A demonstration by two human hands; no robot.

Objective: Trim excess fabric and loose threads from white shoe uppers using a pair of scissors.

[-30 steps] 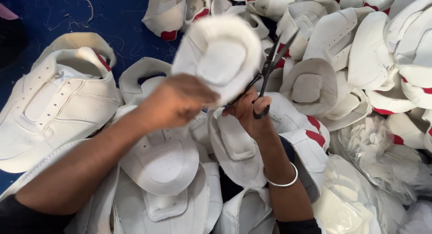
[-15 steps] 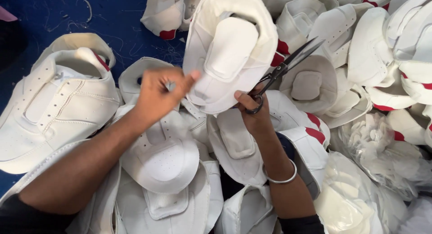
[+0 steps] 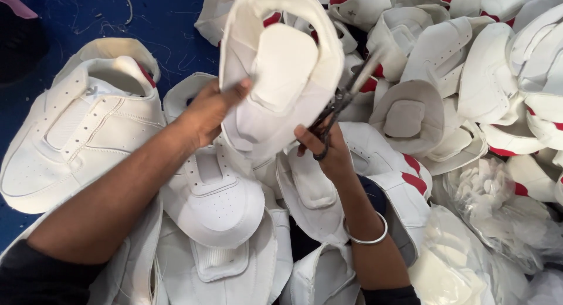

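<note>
While your dark-sleeved forearms cross the bottom of the view, they lie over a heap of flat white stitched leather shoe uppers (image 3: 214, 193), one with a perforated toe directly under your left wrist. Your right wrist carries a thin silver bangle (image 3: 365, 237). Your left hand (image 3: 208, 111) pinches the left edge of a raised white shoe upper with a cream padded tongue (image 3: 281, 70), thumb on its inner face, fingers behind it. Your right hand (image 3: 325, 150) is closed through the loops of a pair of dark metal scissors (image 3: 343, 100), the blades pointing up along the upper's right edge; whether they touch it is unclear. Left of your arm, a finished-looking white upper (image 3: 76, 135) rests on the blue thread-littered surface (image 3: 170, 29). Farther right and beyond, a crowded pile of white-and-red uppers (image 3: 469, 65) hems in the hands, with crumpled clear plastic bags (image 3: 498, 205) beside it.
</note>
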